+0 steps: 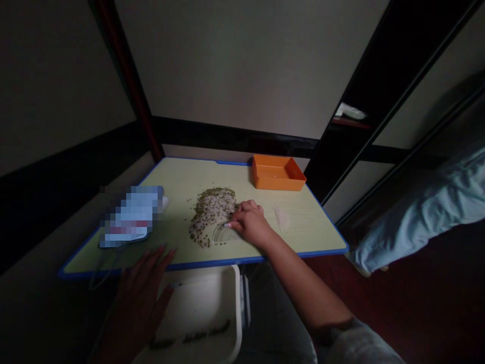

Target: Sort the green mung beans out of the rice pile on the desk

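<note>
On the table lies a spread heap of pale grains mixed with small dark green beans [215,207]. My right hand [250,222] is at the heap's right side, fingers closed on a clear plastic protractor [223,234] that lies against the tabletop. The protractor's curved edge faces the grains, and part of it is hidden under my fingers. My left hand [146,278], dim in shadow, is open with fingers apart over the left rim of a white bin [237,313] below the table's front edge. Dark green beans [195,336] lie in the bin's bottom.
An orange box [278,182] stands at the table's back right, with a few pale bits inside. A small patch of pale grains [281,217] lies right of my right hand. A blurred-out object [131,217] occupies the left side. A person's light-blue trouser leg [424,207] is at right.
</note>
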{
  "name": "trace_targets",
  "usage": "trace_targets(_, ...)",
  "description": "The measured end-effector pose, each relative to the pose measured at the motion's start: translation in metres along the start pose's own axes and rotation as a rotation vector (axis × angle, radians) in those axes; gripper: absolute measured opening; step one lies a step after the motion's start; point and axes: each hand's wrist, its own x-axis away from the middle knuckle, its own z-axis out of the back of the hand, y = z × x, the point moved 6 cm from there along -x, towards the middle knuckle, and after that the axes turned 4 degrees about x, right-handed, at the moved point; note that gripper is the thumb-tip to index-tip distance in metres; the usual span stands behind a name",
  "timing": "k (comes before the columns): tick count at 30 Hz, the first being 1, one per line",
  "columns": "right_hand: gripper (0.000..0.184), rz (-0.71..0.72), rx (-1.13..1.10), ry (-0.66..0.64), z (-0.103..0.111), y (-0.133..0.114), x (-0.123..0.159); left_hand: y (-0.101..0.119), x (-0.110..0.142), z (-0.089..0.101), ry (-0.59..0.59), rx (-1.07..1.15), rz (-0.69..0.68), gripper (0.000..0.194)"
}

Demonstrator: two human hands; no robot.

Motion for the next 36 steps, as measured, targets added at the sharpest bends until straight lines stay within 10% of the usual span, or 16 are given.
trace_targets(36, 0.024, 0.143, -0.122, -0.046, -0.005, -0.022, 0.022, 0.006, -0.005, 0.004, -0.035, 0.012, 0.092, 0.059)
